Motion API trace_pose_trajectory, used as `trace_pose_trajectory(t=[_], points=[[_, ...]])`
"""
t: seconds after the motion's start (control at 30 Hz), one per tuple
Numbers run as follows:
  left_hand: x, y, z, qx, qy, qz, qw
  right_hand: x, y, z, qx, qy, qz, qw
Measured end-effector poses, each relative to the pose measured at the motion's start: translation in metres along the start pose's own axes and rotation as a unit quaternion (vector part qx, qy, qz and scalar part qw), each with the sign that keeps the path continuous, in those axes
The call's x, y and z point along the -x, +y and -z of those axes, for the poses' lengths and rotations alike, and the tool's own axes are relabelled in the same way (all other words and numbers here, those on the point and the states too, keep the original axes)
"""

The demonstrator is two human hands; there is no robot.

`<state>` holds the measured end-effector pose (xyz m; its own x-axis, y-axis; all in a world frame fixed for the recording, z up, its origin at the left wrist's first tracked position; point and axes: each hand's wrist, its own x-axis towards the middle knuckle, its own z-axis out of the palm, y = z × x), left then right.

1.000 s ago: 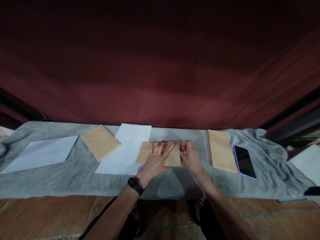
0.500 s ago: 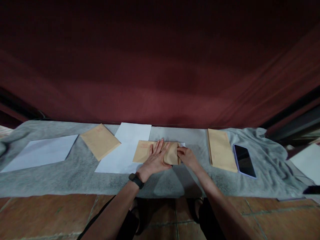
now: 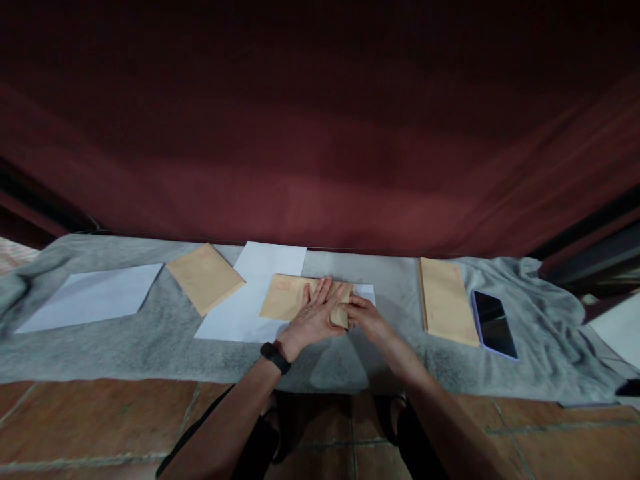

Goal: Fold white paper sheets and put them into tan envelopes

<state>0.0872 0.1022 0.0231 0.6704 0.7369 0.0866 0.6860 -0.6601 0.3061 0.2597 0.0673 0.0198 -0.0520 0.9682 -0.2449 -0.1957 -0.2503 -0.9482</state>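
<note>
A brown paper envelope (image 3: 281, 299) with faint red print lies in the middle of the cloth, partly over a white sheet (image 3: 235, 308). My left hand (image 3: 317, 315), a dark watch on its wrist, rests flat on the envelope with fingers spread. At the envelope's right end, my right hand (image 3: 361, 313) is closed on its edge, which bends up beside the left palm. A strip of white paper (image 3: 367, 291) shows beyond that end, just above my right hand. The fingertips of the right hand are partly hidden.
To the left lie another brown envelope (image 3: 205, 280) and a white sheet (image 3: 95, 298). A stack of brown envelopes (image 3: 447, 303) and a phone (image 3: 495, 325) lie to the right. Grey cloth (image 3: 165, 357) covers the narrow surface, against a dark red wall (image 3: 320, 167).
My right hand has moved slightly left, bringing the envelope's right end toward the left palm. More of the white strip shows at right. The left hand stays pressed on the envelope.
</note>
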Motion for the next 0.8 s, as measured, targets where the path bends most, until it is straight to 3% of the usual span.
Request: trace_pose_trajectory(t=[0.2,0.37,0.53,0.8], points=[[0.003,-0.017,0.025,-0.073,0.039,-0.03,0.996,0.01,-0.033,0.028,-0.05,-0.039,-0.024,0.998],[0.009,-0.023,0.035,-0.058,0.004,-0.016,0.998,0.026,-0.05,0.056,0.024,-0.067,-0.062,0.996],[0.012,-0.006,0.036,-0.029,0.007,-0.091,0.995,0.036,-0.055,0.063,0.064,-0.097,-0.064,0.991],[0.012,-0.001,0.044,-0.032,0.051,-0.091,0.994,0.036,-0.051,0.066,0.018,-0.065,-0.065,0.996]])
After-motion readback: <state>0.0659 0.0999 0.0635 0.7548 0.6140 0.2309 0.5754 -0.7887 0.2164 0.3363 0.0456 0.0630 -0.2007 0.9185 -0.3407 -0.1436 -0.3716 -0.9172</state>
